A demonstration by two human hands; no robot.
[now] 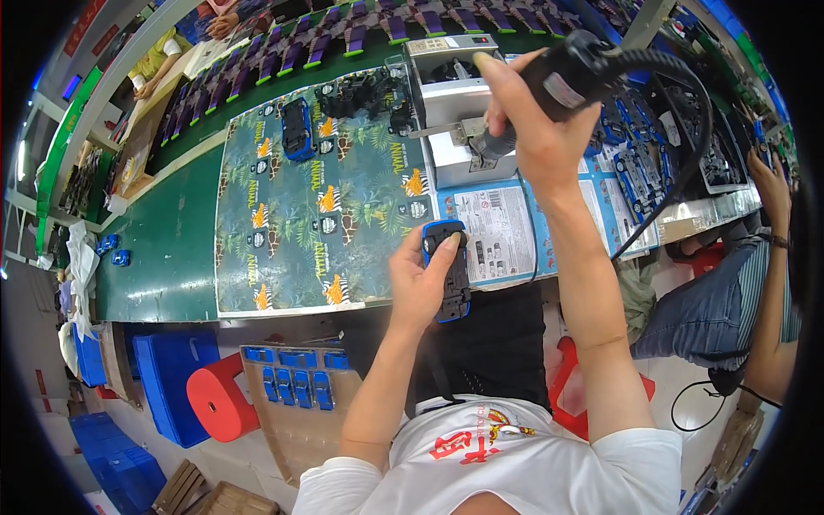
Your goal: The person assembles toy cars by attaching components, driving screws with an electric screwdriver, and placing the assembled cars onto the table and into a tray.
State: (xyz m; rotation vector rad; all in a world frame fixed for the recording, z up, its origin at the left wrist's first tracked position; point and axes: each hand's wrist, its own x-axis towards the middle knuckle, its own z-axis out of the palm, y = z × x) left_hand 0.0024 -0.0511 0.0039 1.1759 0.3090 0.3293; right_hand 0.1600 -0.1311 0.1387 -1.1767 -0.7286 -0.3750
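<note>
In my left hand (419, 281) is a blue toy car (452, 296), its black underside turned up, with my thumb resting across it near the table's front edge. My right hand (549, 142) is wrapped around a black electric screwdriver (562, 81), whose cable arcs off to the right. The driver's tip end points down and left at the front of a grey metal screw feeder box (455, 120). Whether the tip touches the feeder cannot be made out. Another blue toy car (297, 129) lies on the patterned sheet (283, 232), beside a pile of black plastic parts (356, 94).
Rows of purple and black pieces (330, 39) line the far side. To the right are more blue cars (639, 172) and a co-worker's hand (772, 184). Below the table's left part stand a cardboard tray (296, 429) of blue cars, a red stool (221, 399) and a blue bin (167, 386).
</note>
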